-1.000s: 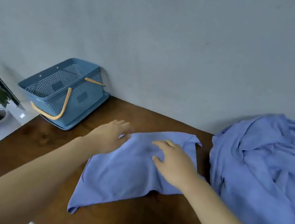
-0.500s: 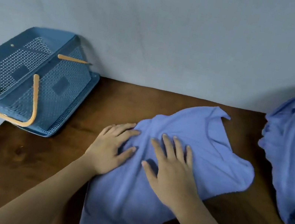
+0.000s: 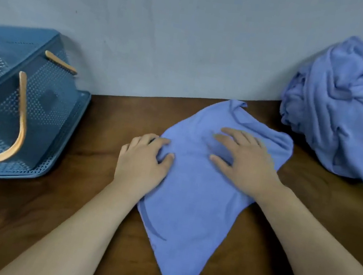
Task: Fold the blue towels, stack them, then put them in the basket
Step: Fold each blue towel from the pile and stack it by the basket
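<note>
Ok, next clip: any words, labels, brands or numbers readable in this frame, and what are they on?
None: no readable text in this frame.
Blue basket: dark solid patches among the perforations, blank, no label or brand.
Flat towel and towel pile: plain blue, no tag or print showing.
Table and wall: bare surfaces, no sign or marking.
</note>
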